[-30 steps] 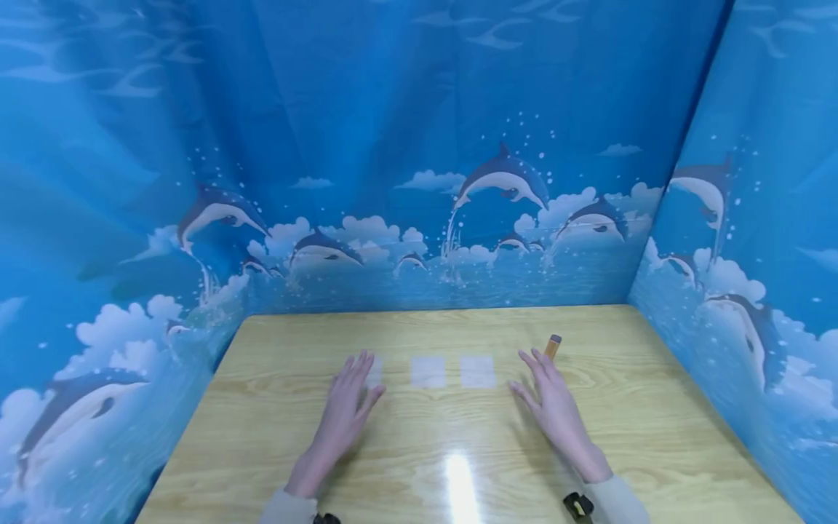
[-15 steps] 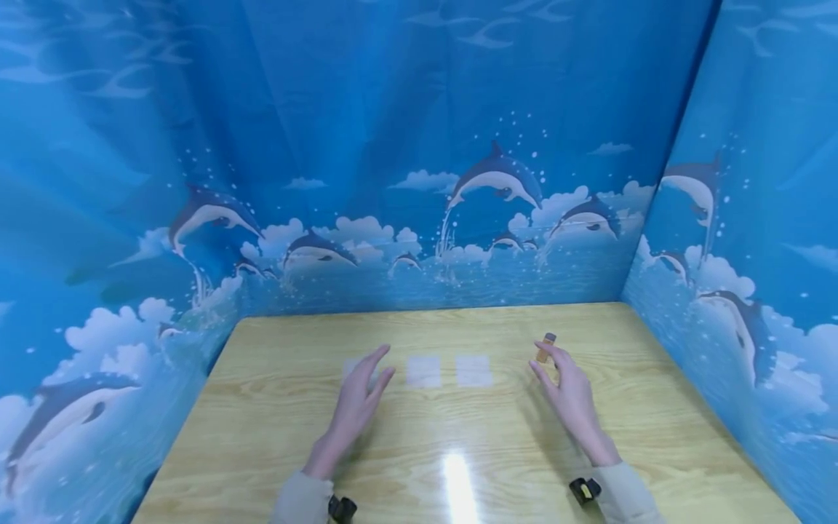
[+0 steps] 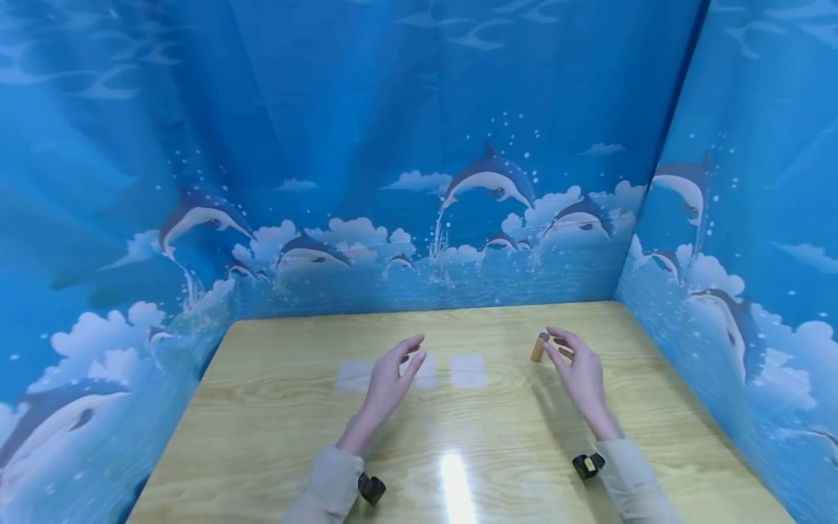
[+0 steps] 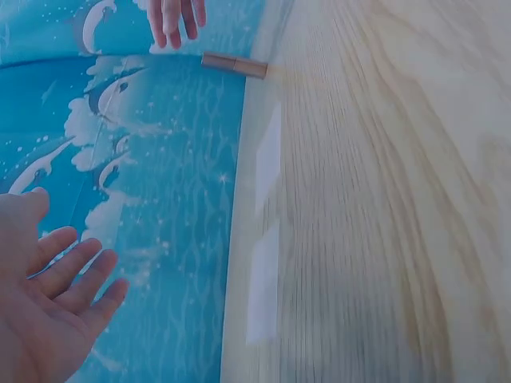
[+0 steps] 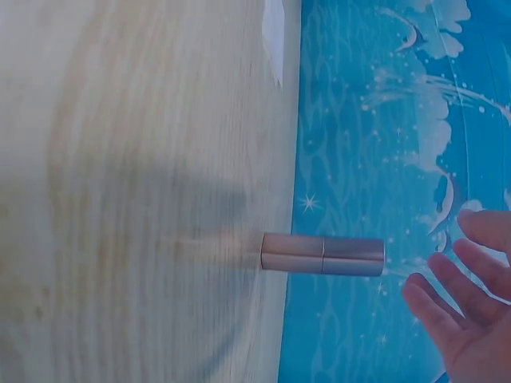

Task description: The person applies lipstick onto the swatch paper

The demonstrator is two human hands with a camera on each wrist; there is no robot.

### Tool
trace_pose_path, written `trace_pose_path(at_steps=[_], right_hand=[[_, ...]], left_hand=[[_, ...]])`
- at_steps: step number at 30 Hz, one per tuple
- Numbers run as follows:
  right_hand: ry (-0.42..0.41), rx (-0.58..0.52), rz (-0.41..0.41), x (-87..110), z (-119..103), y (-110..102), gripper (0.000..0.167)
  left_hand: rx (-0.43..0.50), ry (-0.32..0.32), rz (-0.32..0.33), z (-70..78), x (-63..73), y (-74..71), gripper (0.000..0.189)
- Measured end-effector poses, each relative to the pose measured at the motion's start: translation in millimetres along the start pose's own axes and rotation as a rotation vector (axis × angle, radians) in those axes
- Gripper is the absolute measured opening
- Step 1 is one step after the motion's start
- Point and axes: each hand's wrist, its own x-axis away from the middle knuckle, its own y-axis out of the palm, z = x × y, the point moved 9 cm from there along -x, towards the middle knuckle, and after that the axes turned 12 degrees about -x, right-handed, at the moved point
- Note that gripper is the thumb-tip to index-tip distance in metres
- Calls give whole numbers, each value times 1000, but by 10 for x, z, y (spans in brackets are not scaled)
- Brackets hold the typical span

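A slim metallic tube (image 3: pixel 539 348) that looks like a lipstick stands upright on the table, toward the back right. The right wrist view shows the tube (image 5: pixel 322 254) as rose-gold, with a seam around its middle. My right hand (image 3: pixel 583 367) is in the air just to the right of the tube's top, thumb and fingers parted and gently bent. Nothing is between them. Farther left, my left hand (image 3: pixel 388 382) hovers over the white squares, its fingers loosely bent and holding nothing. It partly covers the middle square (image 3: pixel 427 372).
On the wood-grain table (image 3: pixel 511 451), a left white square (image 3: pixel 352 376) and a right white square (image 3: pixel 468 372) lie in the same row. A blue dolphin-print curtain (image 3: pixel 393 145) encloses the back and sides. Each wrist wears a small black camera.
My right hand has moved forward and to the right, from beside the tube's base to its top. The left hand has moved right, from the left square toward the middle one.
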Motion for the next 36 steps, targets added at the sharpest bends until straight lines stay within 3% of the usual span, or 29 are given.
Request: trace_pose_path(at_steps=[8,20,30,36], right_hand=[[37,-12,-7,-147,166,-10,36],[105,-20,-85,-260,324,80,37],[142,-35,-125,-330,421,146,31],[160,-13,-120,-348,462,141,28]], left_hand=[[78,-12,-54,89,-201,324,37],[183,-24,-104,246,-490,781,33],[216,-13,-172,392,-615,1235,33],[260,-44,-177,427,-651,1471,31]])
